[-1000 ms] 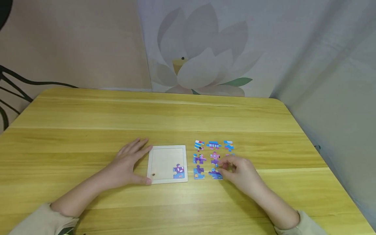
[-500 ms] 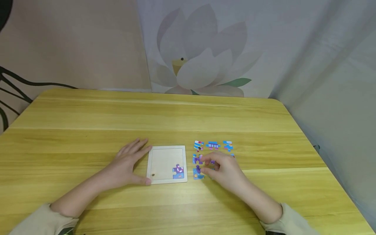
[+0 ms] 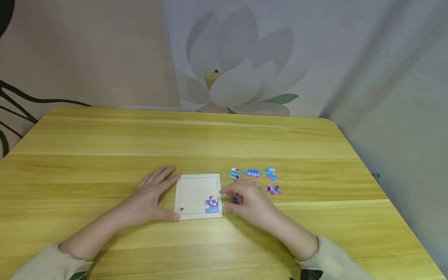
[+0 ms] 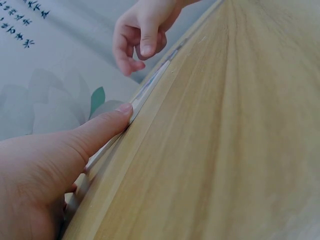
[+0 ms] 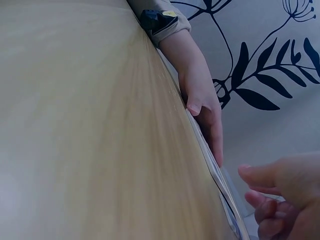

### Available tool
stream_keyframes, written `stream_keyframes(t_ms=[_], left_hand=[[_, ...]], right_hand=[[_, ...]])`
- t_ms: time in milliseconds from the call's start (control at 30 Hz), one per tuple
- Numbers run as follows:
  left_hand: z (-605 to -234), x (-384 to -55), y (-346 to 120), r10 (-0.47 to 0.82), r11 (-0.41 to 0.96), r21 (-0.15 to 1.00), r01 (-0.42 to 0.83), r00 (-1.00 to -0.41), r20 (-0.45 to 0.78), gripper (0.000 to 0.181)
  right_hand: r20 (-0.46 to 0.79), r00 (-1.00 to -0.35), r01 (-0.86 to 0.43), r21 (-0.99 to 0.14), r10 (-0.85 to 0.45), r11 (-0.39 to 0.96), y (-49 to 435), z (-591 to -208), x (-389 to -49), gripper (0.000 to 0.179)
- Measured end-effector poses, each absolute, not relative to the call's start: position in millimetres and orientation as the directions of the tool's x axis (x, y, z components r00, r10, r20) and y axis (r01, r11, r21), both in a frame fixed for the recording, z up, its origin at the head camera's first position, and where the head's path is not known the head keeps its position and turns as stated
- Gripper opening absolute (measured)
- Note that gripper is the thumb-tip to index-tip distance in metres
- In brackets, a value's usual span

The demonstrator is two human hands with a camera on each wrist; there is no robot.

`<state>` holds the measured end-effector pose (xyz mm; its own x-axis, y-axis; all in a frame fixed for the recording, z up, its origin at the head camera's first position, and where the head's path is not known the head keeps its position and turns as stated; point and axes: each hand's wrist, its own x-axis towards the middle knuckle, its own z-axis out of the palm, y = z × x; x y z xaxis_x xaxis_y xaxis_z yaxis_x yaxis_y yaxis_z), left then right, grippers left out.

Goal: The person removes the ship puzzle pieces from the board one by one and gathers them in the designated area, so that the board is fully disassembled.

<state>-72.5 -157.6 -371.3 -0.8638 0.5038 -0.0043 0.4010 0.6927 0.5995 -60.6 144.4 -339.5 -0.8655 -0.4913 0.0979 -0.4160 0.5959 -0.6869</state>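
Note:
A shallow, pale wooden puzzle tray (image 3: 192,190) lies on the table, with one purple-and-blue puzzle piece (image 3: 212,207) in its lower right corner. My left hand (image 3: 154,198) rests at the tray's left side, thumb at the near corner and straight index finger at the far one. Just right of the tray, my right hand (image 3: 250,202) hovers with thumb and index finger apart and loosely bent. Nothing shows between those fingers in the left wrist view, where the right hand (image 4: 145,32) is seen from across. Some loose pieces are hidden beneath it.
Loose puzzle pieces sit in rows right of the tray, among them a striped one (image 3: 236,174), a blue-and-purple one (image 3: 253,173) and a red-and-blue one (image 3: 273,189). Wooden tabletop (image 3: 140,132) surrounds them. A curtain with a printed flower (image 3: 241,77) hangs behind.
My right hand has moved left from over the middle loose pieces to the tray's right edge. The left hand and the piece in the tray have stayed put.

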Motion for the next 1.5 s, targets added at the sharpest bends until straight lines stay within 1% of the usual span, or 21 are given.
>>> stream_keyframes(t_ms=[167,533,900,1167,1500], left_hand=[[-370.6,-71.7,-157.1,0.503,0.693,0.598,0.402,-0.864,-0.002,0.115],[-371.1,-71.8,-157.3,0.503,0.692,0.599,0.403,-0.864,0.000,0.115],[-372.4,-72.6,-157.7,0.503,0.693,0.597,0.404,-0.864,0.001,0.115],[-372.1,-72.4,-157.6,0.502,0.695,0.594,0.405,-0.865,0.003,0.116],[-371.1,-72.0,-157.0,0.498,0.698,0.593,0.402,-0.867,0.002,0.115]], right_hand=[[0.064,-0.854,-0.418,-0.676,-0.516,0.607,136.4,-339.1,-61.4,0.030],[0.016,-0.840,-0.443,-0.597,-0.542,0.669,122.6,-341.4,-68.6,0.033],[-0.020,-0.847,-0.430,-0.560,-0.531,0.708,116.2,-342.0,-71.0,0.027],[-0.025,-0.846,-0.429,-0.562,-0.533,0.707,116.1,-342.5,-71.0,0.024],[-0.015,-0.854,-0.422,-0.566,-0.521,0.708,115.6,-342.8,-69.4,0.024]])
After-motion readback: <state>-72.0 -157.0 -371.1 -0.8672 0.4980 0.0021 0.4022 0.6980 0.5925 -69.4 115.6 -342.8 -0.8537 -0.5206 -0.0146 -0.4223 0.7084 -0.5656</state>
